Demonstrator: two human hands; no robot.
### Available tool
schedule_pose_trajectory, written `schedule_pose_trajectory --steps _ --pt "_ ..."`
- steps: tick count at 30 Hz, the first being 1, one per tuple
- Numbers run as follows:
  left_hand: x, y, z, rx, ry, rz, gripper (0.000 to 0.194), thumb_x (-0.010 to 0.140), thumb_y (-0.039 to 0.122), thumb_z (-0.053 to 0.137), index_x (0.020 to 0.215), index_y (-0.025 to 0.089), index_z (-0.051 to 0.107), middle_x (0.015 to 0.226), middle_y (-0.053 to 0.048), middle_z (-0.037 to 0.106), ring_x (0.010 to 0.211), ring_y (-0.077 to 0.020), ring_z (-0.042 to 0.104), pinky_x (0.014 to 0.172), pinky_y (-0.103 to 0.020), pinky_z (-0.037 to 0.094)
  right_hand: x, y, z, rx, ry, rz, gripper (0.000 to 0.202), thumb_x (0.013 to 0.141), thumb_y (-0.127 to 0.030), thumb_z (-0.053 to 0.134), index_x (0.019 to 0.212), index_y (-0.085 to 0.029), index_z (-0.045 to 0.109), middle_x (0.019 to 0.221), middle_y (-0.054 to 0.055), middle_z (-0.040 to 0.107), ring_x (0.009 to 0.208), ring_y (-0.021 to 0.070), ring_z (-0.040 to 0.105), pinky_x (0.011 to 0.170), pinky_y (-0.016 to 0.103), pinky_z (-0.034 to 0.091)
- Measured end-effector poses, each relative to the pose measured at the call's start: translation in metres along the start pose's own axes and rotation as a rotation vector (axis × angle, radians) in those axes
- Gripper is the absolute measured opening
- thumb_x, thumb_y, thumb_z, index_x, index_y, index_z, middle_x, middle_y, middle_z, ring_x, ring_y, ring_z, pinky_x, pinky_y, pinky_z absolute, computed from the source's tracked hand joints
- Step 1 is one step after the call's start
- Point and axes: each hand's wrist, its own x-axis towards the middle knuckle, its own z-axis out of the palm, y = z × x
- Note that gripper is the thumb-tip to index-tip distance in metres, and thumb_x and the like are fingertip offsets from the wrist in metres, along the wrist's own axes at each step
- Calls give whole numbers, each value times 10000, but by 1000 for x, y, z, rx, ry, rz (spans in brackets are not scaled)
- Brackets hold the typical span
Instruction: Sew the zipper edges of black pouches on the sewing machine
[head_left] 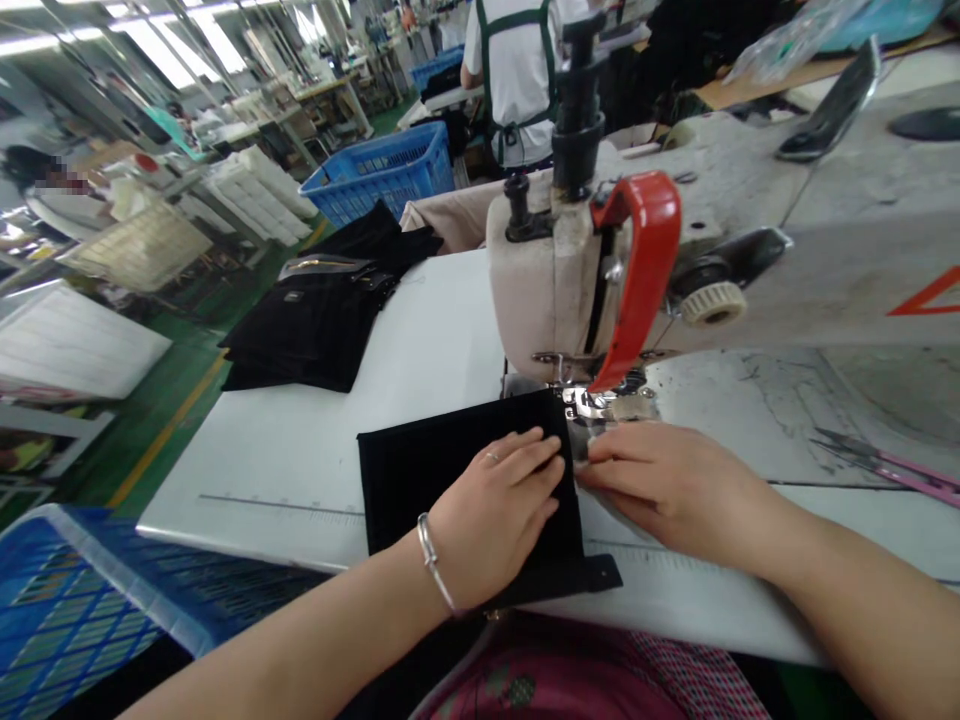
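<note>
Black panel (420,470), lower centre of frame, corner near the presser foot (589,402): your left grip (487,510) lies flat atop, unclamped; whether your right grip (667,485) pinches cannot be told; uneven pressure could skew the panel, and fingers (552,444) this close could be caught

A blue crate (386,185) was positioned in the background, near a co-worker (520,90) in a white shirt and green straps, facing away. White bundles (251,200) lay left of it. Pink-handled snips (870,457) lay at far right. A yellow line (166,432) marked the green floor (187,340).
</note>
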Motion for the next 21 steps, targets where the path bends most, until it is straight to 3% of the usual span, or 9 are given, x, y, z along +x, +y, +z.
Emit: schedule_pose_trajectory --steps 6,10,15,17,21 --pt "-36 27 -11 -111 -5 94 431 943 345 529 1285 83 550 1317 -124 596 1300 -244 500 1133 -444 418 -1 -8 -6 193 -173 -37 179 920 -208 517 914 -241 693 840 10 628 781 163 543 675 316 359" --pt "-40 30 -2 -91 85 122 422 930 293 563 1283 61 548 1305 -137 599 1313 -241 485 1140 -436 416 0 -12 -7 245 -252 -66 150 879 -204 565 808 -251 688 765 -15 611 730 155 513 665 331 312" --pt "-41 33 9 -20 71 125 438 911 278 589 1289 61 543 1309 -121 603 1307 -266 487 1132 -480 423 0 -17 -13 314 -287 -42 153 838 -184 597 726 -253 674 713 -37 614 711 149 526 699 345 349" --pt "-41 36 11 13 64 104 434 906 269 590 1288 70 546 1309 -113 604 1299 -271 496 1124 -492 430 0 -17 -14 345 -251 6 146 838 -153 580 777 -239 681 775 -22 637 762 151 557 719 333 400" --pt "-41 38 15 20 82 86 406 908 294 579 1261 92 569 1295 -96 614 1295 -258 499 1140 -466 418 -3 -11 -4 232 -53 8 238 887 -148 529 1047 -219 689 1143 51 646 996 191 584 857 364 474"
